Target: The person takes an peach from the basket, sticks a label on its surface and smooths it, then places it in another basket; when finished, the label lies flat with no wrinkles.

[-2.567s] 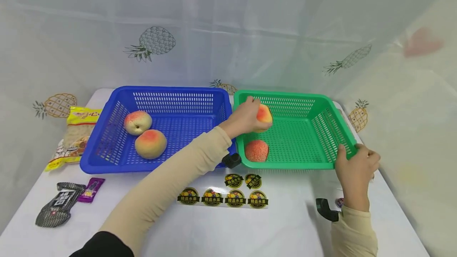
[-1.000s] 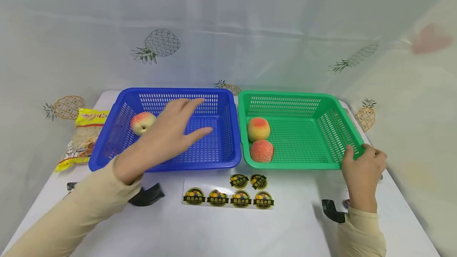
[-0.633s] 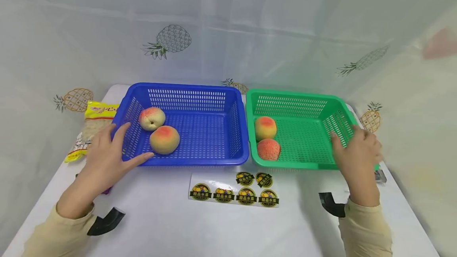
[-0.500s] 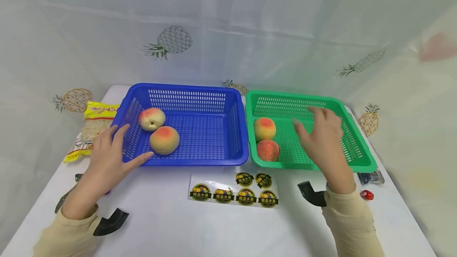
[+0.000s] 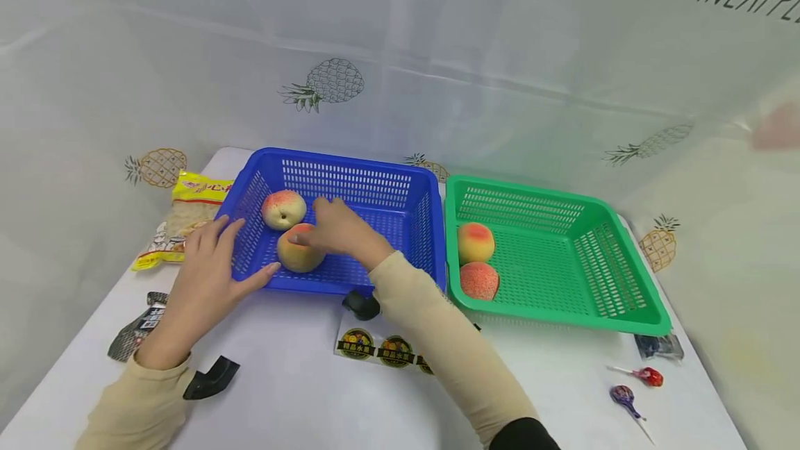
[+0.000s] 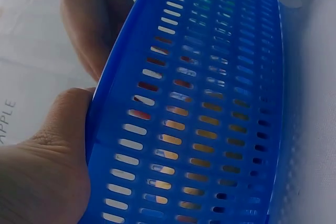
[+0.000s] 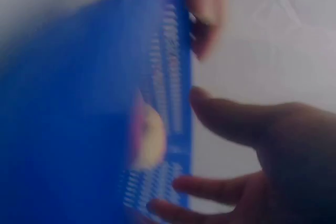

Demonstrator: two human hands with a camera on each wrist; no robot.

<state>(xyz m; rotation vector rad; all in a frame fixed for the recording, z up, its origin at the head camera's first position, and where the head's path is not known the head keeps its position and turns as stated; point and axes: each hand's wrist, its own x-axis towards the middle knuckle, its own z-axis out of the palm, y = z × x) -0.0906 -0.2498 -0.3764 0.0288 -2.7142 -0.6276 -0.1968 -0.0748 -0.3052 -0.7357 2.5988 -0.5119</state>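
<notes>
My left hand (image 5: pixel 200 276) grips the front left corner of the blue basket (image 5: pixel 344 176), thumb on the front rim and fingers over the left rim. In the left wrist view, that thumb lies against the rim. Over the same basket reaches my right hand (image 5: pixel 346 228), its thumb overlapping a yellow-orange peach (image 5: pixel 300 260) in the head view. Thumb and fingers of the right hand stand apart in the right wrist view, with nothing pinched between them. Behind that peach lies a paler, red-topped peach (image 5: pixel 284 209).
The green basket (image 5: pixel 562 321) stands to the right, with a yellow peach (image 5: pixel 476 242) and a speckled red peach (image 5: pixel 479 280) at its left. A sticker sheet (image 5: pixel 375 346) lies in front. Lollipops (image 5: pixel 650 376) are at right; a yellow snack bag (image 5: pixel 187 217) lies at left.
A peach was set down in the green basket by the left hand, which then moved to the blue basket's corner. The right hand let go of the green basket and crossed left.
</notes>
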